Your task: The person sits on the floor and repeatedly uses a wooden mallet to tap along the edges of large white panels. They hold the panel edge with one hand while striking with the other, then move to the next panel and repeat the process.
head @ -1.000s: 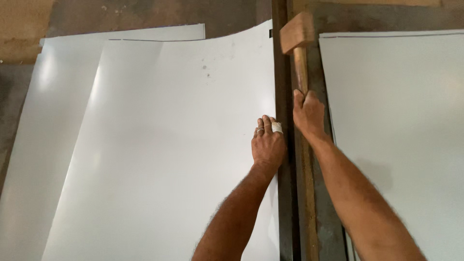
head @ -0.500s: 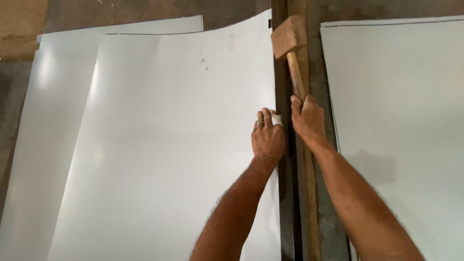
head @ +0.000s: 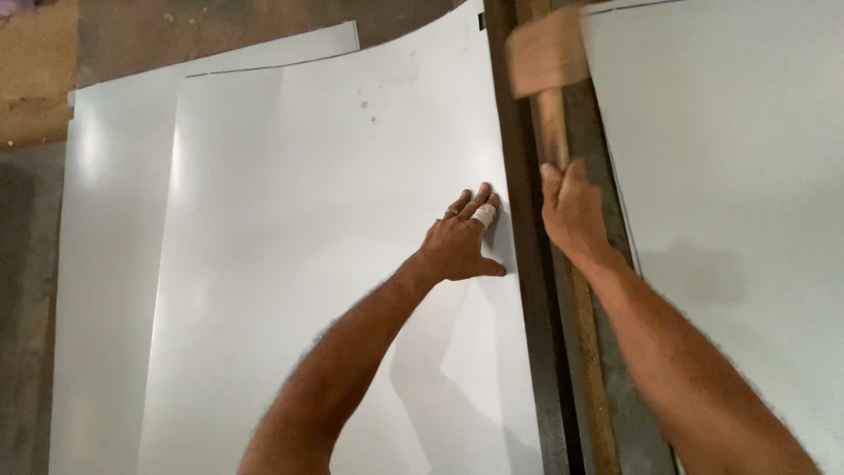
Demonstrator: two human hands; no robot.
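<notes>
Left hand (head: 459, 244) lies flat, fingers spread, on the white sheet (head: 325, 264) beside the dark rail (head: 527, 290). Right hand (head: 571, 209) is wrapped around the mallet (head: 547, 75) handle, its blurred head above the rail

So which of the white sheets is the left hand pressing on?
The top middle sheet, left of the dark rail; the left hand lies flat on it.
</notes>
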